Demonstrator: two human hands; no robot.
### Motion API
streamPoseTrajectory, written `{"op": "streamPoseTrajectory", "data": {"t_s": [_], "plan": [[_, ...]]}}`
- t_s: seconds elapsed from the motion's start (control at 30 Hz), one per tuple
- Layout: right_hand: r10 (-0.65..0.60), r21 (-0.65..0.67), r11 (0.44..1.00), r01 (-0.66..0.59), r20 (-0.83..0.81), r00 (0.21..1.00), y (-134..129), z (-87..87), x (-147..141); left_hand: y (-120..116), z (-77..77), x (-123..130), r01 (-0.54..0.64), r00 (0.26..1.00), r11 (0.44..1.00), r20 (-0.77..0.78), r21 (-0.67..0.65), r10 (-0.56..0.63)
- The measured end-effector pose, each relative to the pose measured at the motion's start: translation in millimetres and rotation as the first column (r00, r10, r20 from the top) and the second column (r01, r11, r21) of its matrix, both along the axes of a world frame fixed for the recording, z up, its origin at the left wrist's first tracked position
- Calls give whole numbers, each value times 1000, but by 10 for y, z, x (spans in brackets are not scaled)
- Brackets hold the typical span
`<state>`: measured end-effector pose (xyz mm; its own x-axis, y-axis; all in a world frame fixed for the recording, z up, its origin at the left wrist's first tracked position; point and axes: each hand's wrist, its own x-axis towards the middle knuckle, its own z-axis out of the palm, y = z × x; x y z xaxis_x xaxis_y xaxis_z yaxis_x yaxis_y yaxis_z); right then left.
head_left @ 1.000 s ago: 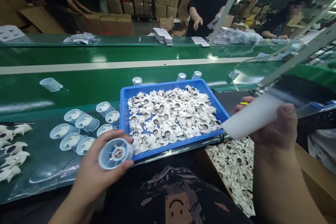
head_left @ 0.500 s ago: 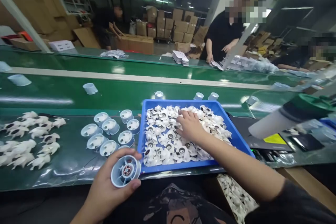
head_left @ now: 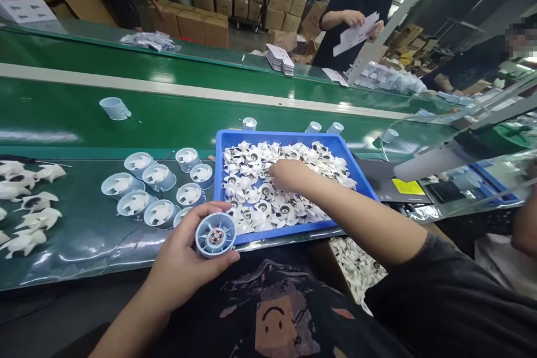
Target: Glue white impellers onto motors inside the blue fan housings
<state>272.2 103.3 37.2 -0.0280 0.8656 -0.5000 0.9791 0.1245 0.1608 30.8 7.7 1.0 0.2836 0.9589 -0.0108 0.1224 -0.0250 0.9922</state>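
My left hand (head_left: 184, 260) is wrapped round a light blue round fan housing (head_left: 215, 236), tilted so that its open end faces me. Inside it are spokes and a copper-coloured motor core, with no blades on it. My right hand (head_left: 289, 176) is curled down among white fan impellers (head_left: 285, 210) in a blue tray (head_left: 285, 232). Its fingertips are hidden, so whatever they grip does not show. Left of the tray, several blue housings (head_left: 158, 177) with white blades inside stand grouped on the bench.
More loose impellers (head_left: 37, 201) lie at the far left. Beyond the tray runs a green conveyor (head_left: 180, 109) carrying scattered housings (head_left: 115, 108). A white bottle with a green lid (head_left: 436, 158) stands at the right. Across the belt, a person (head_left: 356, 11) holds a white sheet.
My right hand's fingers, spread over the impellers before, are now curled down among them. My left hand still holds the housing. The view has tipped down; the person opposite has lifted a sheet.
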Motion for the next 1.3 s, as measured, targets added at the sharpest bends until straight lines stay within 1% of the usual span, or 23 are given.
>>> {"op": "streamPoseTrajectory", "data": {"t_s": [0.1, 0.17, 0.23, 0.33, 0.4, 0.43, 0.5, 0.53, 0.57, 0.6, 0.63, 0.67, 0.7, 0.73, 0.87, 1.0, 1.13, 1.2, 1.3], "plan": [[-70, -69, 995, 67, -38, 997, 54, 38, 30, -26, 48, 30, 69, 997, 998, 25, -4, -69], [-95, -80, 993, 88, -95, 991, 63, 44, 92, -37, 66, 28, 112, 993, 994, 17, 9, -113], [-118, -46, 993, 113, -158, 980, 39, 43, 157, -28, 64, 18, 146, 989, 989, -4, 18, -146], [-118, 85, 985, 149, -294, 949, -101, 74, 182, 24, 29, 9, 161, 985, 986, -62, 38, -159], [-62, 149, 979, 141, -440, 896, -279, 126, 118, 68, 1, 17, 171, 978, 983, -131, 73, -161], [-26, 154, 980, 122, -515, 857, -391, 156, 65, 87, -5, 28, 179, 970, 978, -183, 107, -158], [40, 132, 989, 61, -650, 759, -640, 213, -61, 111, 7, 63, 207, 947, 952, -290, 227, -137], [89, 149, 988, 27, -715, 693, -764, 236, -121, 116, 25, 86, 226, 935, 928, -334, 297, -121], [162, 207, 978, -1, -763, 626, -879, 256, -174, 116, 49, 112, 246, 923, 900, -370, 359, -105], [252, 294, 956, -16, -785, 566, -980, 272, -217, 113, 76, 138, 266, 913, 873, -396, 408, -93], [342, 389, 921, -21, -781, 523, -1062, 284, -250, 107, 101, 163, 285, 905, 849, -417, 445, -85], [417, 471, 882, -23, -757, 503, -1123, 292, -273, 100, 122, 185, 301, 897, 829, -436, 472, -77], [463, 524, 851, -29, -724, 511, -1165, 298, -289, 91, 136, 203, 312, 888, 813, -455, 492, -66], [477, 544, 838, -41, -694, 539, -1190, 301, -301, 81, 143, 216, 322, 880, 799, -471, 507, -56], [483, 543, 833, -109, -617, 621, -1188, 284, -350, 42, 115, 233, 345, 856, 750, -518, 564, -5], [493, 562, 817, -133, -559, 667, -1176, 267, -413, 24, 81, 234, 317, 843, 708, -529, 631, 94], [513, 646, 749, -147, -425, 746, -1187, 295, -447, 31, 102, 241, 321, 826, 678, -546, 662, 142], [520, 653, 743, -147, -427, 740, -1182, 306, -447, 32, 122, 252, 306, 825, 667, -539, 679, 169], [528, 643, 755, -127, -481, 701, -1168, 289, -436, 24, 149, 283, 291, 827, 675, -533, 678, 178]]}}
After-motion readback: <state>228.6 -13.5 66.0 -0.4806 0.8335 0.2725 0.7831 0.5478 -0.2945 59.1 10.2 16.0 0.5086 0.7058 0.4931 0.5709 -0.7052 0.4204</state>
